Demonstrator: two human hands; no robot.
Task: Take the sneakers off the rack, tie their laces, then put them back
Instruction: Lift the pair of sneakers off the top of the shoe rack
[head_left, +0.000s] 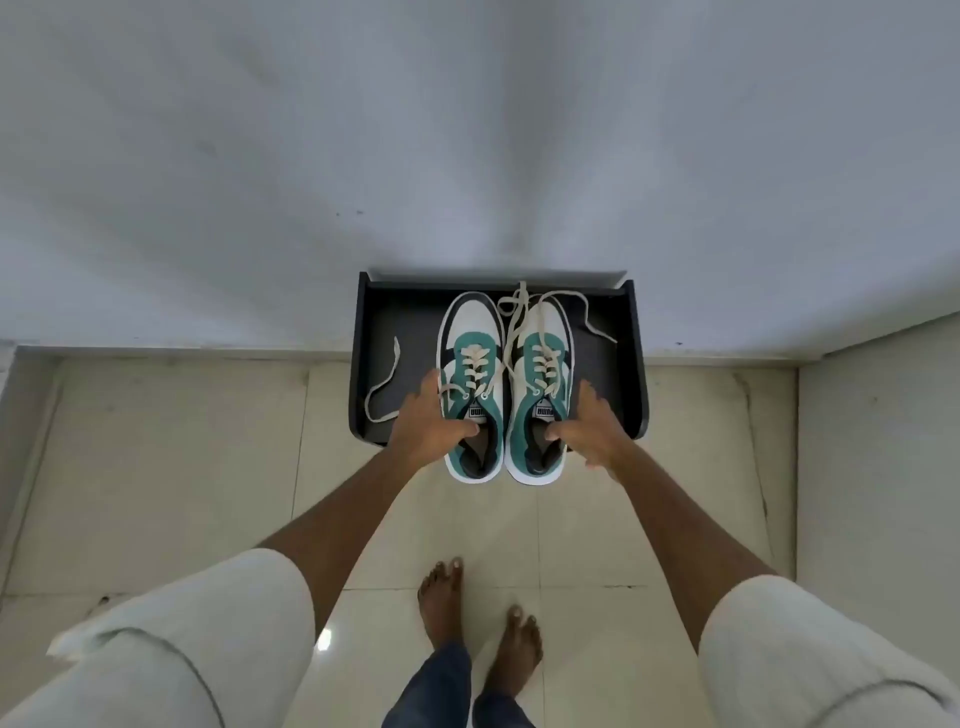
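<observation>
Two teal, white and black sneakers lie side by side on a black rack (626, 374), heels over its front edge. My left hand (428, 421) grips the left sneaker (471, 364) at its collar, thumb inside the opening. The right sneaker (540, 364) is held the same way by my right hand (592, 426). Both pairs of cream laces are untied: one loose lace (384, 384) trails over the rack's left side, another lace (592, 325) curls toward the back right.
The rack stands against a white wall (467, 156) on a cream tiled floor (208, 467). My bare feet (478, 618) stand on the tiles just in front of it. A wall corner juts in at right (878, 441).
</observation>
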